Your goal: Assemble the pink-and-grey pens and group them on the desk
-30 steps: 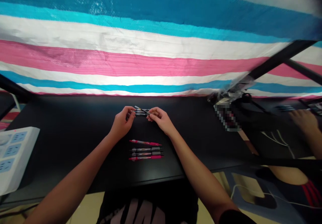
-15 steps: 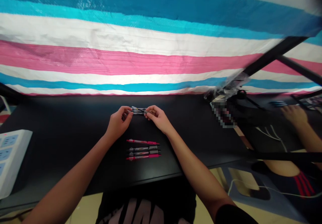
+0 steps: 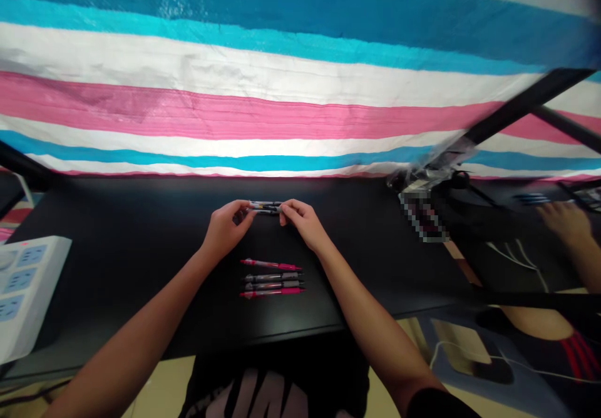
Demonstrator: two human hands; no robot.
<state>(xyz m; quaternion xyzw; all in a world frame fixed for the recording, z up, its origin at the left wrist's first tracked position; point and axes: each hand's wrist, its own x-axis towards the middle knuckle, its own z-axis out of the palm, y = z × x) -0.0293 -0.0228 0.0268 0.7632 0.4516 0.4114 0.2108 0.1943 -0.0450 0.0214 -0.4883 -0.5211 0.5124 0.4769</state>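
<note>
A few dark and clear pens [image 3: 265,206] lie side by side at the far part of the black table, between my two hands. My left hand [image 3: 231,223] pinches their left ends with thumb and fingers. At the right ends, my right hand [image 3: 301,218] has its fingers closed on the pens too. Fingers cover both tips, so the exact number is hidden. Nearer to me lies a short stack of loose pens: a pink pen [image 3: 271,265] at the back, grey-black pens [image 3: 273,277] in the middle and another pink pen [image 3: 273,293] in front.
A white power strip [image 3: 35,299] stands at the left edge of the black table [image 3: 141,243]. Striped sheeting [image 3: 282,117] hangs behind. To the right are a black metal frame [image 3: 526,108], clear plastic wrap [image 3: 436,164] and a co-worker's hand [image 3: 566,221].
The slanted pen between my hands now lies nearly in line with the others. My right hand has turned slightly over the pens' ends. The whole view has shifted a little.
</note>
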